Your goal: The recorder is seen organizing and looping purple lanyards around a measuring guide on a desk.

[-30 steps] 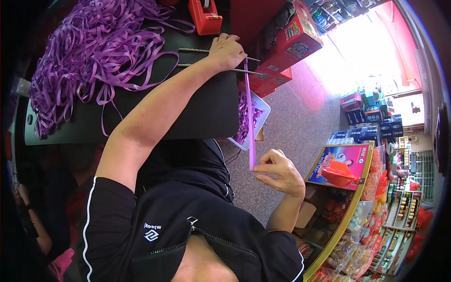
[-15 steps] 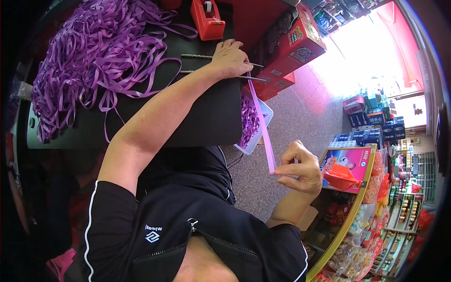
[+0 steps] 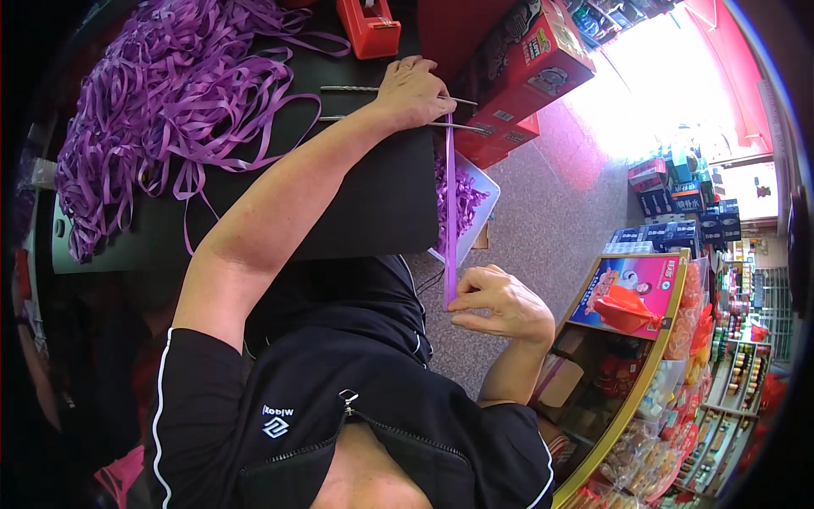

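Observation:
A purple ribbon (image 3: 451,222) stretches taut between my two hands, running almost straight down past the table's edge. My right hand (image 3: 502,304) pinches its lower end between thumb and fingers. At the table's far right corner, my left hand (image 3: 414,93) is closed at the ribbon's upper end; its fingertips are partly hidden. Beneath that hand lie two thin metal rods, the farther one (image 3: 346,88) looking twisted and the nearer one (image 3: 462,127) reaching past the edge. A large tangled heap of purple ribbon (image 3: 170,110) covers the table's left side.
An orange tape dispenser (image 3: 370,32) stands beyond my left hand. Right of the table are red boxes (image 3: 534,64) and a pale bin (image 3: 485,182) holding more purple ribbon. A gold-framed glass display case (image 3: 632,373) stands near my right arm, with packaged goods beside it.
My right hand has moved left with its end of the ribbon, so the strip now hangs nearly vertical instead of slanting right. My left hand stays at the rods.

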The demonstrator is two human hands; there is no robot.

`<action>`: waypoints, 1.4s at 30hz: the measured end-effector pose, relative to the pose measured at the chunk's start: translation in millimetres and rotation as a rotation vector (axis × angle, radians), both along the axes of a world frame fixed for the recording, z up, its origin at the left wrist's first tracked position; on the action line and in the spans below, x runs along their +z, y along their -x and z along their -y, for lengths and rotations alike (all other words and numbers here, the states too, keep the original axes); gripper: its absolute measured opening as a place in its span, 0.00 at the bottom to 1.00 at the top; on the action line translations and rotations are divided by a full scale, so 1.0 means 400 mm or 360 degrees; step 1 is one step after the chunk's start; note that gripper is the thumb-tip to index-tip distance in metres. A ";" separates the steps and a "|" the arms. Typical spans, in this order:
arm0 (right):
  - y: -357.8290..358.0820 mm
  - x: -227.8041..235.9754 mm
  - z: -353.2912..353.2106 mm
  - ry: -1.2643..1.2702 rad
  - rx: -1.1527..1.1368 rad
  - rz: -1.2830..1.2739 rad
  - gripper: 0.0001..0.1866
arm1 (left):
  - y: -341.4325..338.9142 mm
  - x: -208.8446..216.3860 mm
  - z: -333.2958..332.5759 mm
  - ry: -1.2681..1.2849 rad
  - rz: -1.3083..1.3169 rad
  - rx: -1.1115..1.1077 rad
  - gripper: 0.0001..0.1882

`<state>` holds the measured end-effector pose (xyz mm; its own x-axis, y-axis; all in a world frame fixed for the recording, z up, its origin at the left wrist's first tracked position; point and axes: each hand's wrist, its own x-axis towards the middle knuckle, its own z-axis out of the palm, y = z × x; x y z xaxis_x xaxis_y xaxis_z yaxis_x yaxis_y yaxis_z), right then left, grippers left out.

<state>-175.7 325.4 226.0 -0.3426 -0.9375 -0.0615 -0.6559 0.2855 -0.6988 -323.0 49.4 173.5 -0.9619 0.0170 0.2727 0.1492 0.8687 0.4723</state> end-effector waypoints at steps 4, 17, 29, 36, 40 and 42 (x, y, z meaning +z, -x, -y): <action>-0.005 0.004 -0.023 0.0116 -0.0038 0.0053 0.12 | 0.000 -0.001 -0.004 0.0003 -0.0006 -0.0017 0.19; 0.005 -0.029 -0.059 0.0949 -0.0240 0.0566 0.14 | 0.008 -0.016 0.002 0.0003 -0.0045 -0.0015 0.17; -0.010 -0.129 -0.099 0.0842 -0.0518 0.0771 0.16 | 0.014 -0.030 0.001 0.0103 -0.0086 0.0013 0.16; 0.031 -0.182 -0.130 0.0742 -0.0365 0.0929 0.15 | 0.017 -0.018 -0.001 0.0111 -0.0011 0.0030 0.17; 0.033 -0.295 -0.149 0.0521 -0.0540 0.0981 0.14 | 0.015 -0.013 -0.006 0.0114 -0.0001 0.0020 0.17; 0.024 -0.325 -0.150 0.0492 -0.0623 0.1114 0.12 | 0.012 -0.011 -0.008 0.0128 0.0003 0.0013 0.17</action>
